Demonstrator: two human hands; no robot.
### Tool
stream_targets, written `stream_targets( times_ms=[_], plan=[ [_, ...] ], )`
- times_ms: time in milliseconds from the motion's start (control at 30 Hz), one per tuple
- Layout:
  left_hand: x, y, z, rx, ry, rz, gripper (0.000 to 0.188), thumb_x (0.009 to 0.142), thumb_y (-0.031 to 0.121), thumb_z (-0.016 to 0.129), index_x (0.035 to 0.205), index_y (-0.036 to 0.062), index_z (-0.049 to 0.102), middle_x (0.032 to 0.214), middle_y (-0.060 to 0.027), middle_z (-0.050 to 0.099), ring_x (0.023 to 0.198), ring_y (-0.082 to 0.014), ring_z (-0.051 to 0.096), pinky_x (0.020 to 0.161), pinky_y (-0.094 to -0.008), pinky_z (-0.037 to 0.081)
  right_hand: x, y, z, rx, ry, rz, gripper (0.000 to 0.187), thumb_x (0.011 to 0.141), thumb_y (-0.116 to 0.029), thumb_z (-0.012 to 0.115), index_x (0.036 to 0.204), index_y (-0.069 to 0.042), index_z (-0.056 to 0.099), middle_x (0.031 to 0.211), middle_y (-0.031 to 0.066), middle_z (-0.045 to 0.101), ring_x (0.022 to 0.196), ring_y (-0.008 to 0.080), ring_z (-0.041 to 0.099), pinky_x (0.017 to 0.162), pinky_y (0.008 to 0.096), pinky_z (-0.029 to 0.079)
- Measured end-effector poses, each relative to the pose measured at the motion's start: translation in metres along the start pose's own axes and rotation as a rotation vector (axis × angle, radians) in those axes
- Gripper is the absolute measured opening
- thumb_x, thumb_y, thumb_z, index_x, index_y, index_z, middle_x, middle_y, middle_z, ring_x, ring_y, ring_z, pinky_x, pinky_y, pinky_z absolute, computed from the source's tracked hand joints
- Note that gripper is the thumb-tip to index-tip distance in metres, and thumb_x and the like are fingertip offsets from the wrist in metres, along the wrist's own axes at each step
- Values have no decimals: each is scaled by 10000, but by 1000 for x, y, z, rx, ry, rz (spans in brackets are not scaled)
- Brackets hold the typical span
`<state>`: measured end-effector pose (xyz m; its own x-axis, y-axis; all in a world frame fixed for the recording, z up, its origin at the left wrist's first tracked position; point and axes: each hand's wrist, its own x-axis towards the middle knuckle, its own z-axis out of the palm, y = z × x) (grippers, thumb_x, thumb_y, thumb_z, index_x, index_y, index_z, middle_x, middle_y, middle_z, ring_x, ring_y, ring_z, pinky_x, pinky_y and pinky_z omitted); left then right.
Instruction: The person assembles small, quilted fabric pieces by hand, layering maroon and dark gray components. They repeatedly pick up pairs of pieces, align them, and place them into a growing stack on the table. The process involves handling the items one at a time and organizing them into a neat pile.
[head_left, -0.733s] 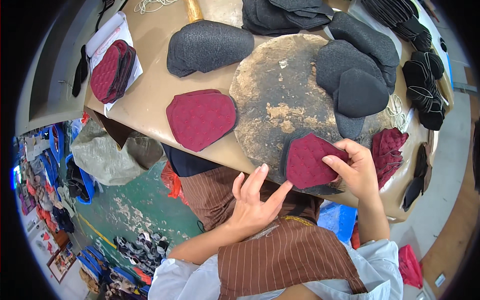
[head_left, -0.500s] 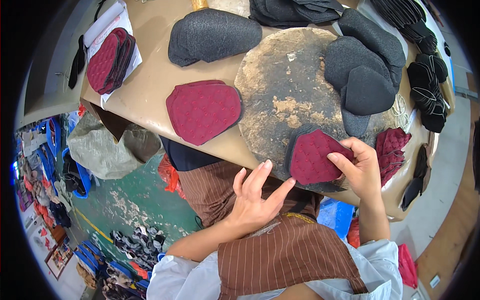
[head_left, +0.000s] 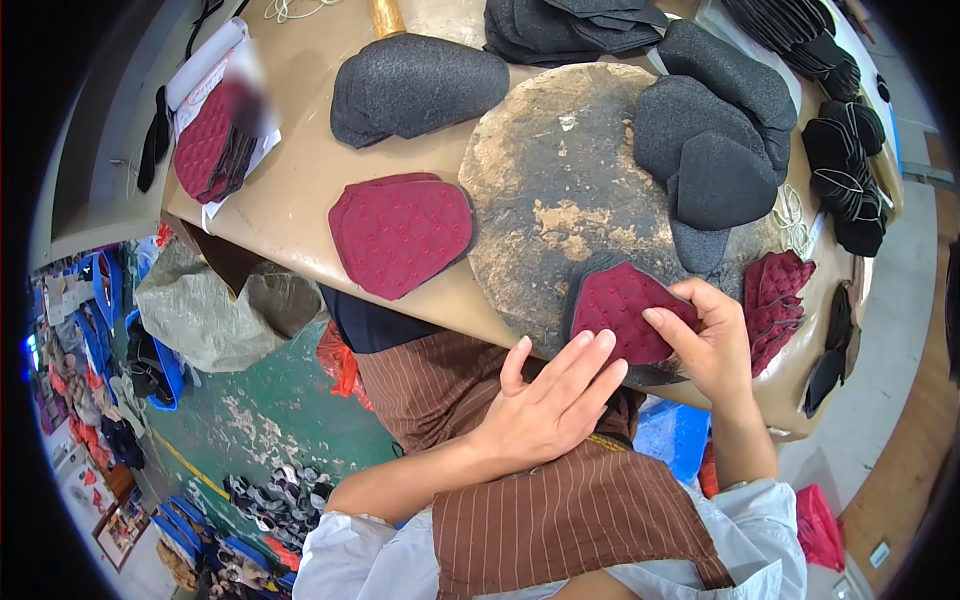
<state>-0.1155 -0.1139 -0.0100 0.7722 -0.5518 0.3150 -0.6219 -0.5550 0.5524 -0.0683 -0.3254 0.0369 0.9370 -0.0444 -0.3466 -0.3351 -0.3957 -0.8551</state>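
Observation:
My right hand [head_left: 712, 335] pinches the right edge of a maroon quilted fabric piece [head_left: 625, 302] between thumb and fingers. The piece lies over dark grey felt-like pieces [head_left: 577, 290] at the near edge of a round, worn board [head_left: 540, 170]. My left hand [head_left: 550, 405] is open, its fingers stretched out, with the fingertips at the piece's lower left edge; I cannot tell whether they press on it. Left of the board lies a small stack of similar maroon pieces [head_left: 400, 235]. More folded maroon pieces [head_left: 775, 305] lie right of my right hand.
Dark grey pads [head_left: 725, 180] are piled on the board's right side, and another stack of pads [head_left: 415, 88] lies behind it. Tied black bundles [head_left: 850, 180] line the table's right side. Maroon pieces [head_left: 203, 150] rest on paper at far left. A grey-green sack [head_left: 215, 300] stands below the table.
My left hand has moved right, its fingers now overlapping the maroon piece's lower left edge. My right hand keeps its pinch. The whole view has shifted slightly.

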Motion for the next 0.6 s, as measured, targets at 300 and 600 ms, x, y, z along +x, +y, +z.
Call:
stream_targets(
  times_ms=[300, 600],
  plan=[
    [16, 6, 1, 172, -195, -49, 743, 706, 418, 728, 1349, 130, 494, 1415, -137, 450, 1318, -241, 419, 1095, -562, 63, 9, -6, -2, -215, -45, -25, 243, 776, -170, 755, 819, 9, 598, 655, 121, 627, 568, 158, 612, 525, 319, 462],
    [49, -5, -17, -58, -203, -142, 626, 741, 429, 736, 1291, 175, 575, 1485, -202, 334, 1387, -329, 308, 1095, -567, 77, 6, -17, -23, -516, 71, -490, 219, 692, -102, 781, 766, -41, 584, 784, 111, 626, 644, 270, 594, 562, 323, 452]
  ],
)
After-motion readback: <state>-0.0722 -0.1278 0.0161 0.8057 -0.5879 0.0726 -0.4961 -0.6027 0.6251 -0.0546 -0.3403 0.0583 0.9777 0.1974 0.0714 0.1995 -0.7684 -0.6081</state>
